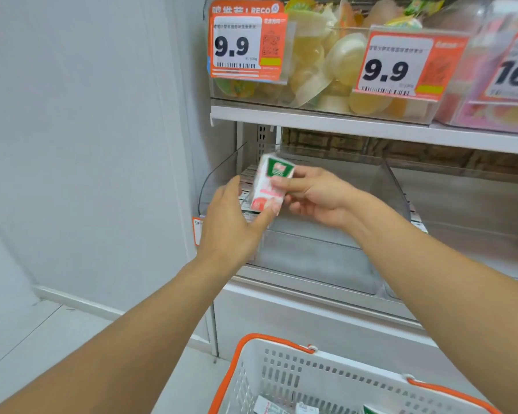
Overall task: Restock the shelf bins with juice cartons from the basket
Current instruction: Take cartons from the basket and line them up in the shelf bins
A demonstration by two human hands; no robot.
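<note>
A small white juice carton (269,182) with a green top and red print is held between both hands over the clear plastic shelf bin (326,234). My right hand (314,198) grips its right side with curled fingers. My left hand (232,225) touches its lower left, thumb against the bottom edge. Several cartons (247,186) lie stacked at the bin's far left, behind my left hand. The white basket (326,380) with orange handles stands below at the bottom edge, with a few cartons (281,409) visible inside.
The upper shelf (341,122) holds clear bins of jelly cups (326,55) with orange 9.9 price tags (245,40). A second clear bin (461,210) sits to the right. A white wall (87,144) runs along the left, grey floor below it.
</note>
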